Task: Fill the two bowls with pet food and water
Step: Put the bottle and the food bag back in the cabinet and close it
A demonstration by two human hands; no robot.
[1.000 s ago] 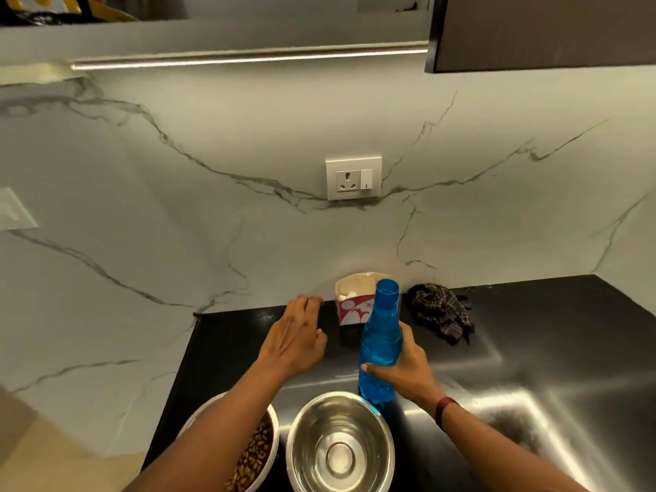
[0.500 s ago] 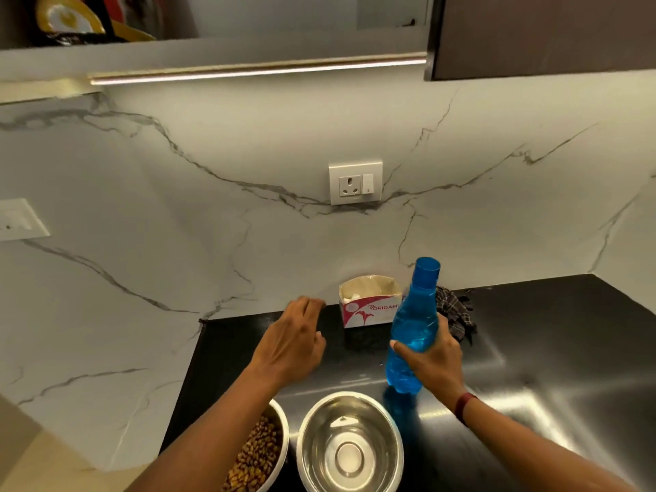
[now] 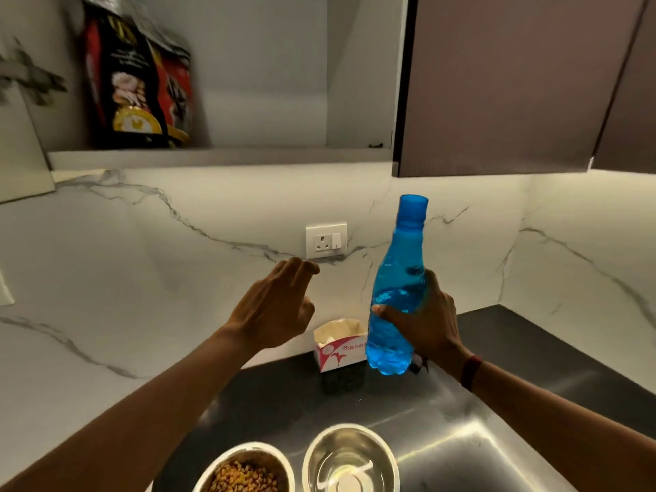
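The right hand is wrapped round the lower body of a bottle of clear blue ribbed plastic, thumb across the front, holding it nearly upright in the air above the back of the counter. The bottle narrows to a round neck; whether the top is capped or open is hard to tell, and the water level cannot be read through the tinted plastic. The left hand hangs in the air beside it, holding nothing, fingers loosely extended, well apart from the bottle. The counter is dark, smooth and glossy, and the wall behind is white marble with grey veins, with a white socket set in it. At the bottom edge stand two round steel bowls, both cut off by the frame: the left bowl holds brown kibble, and the right bowl is shiny inside, though the glare makes it unclear whether it holds water. A small white and pink paper box sits against the wall, its right side hidden behind the bottle. On the open shelf above stands a dark, glossy bag, blurred, beside a brown cabinet door.
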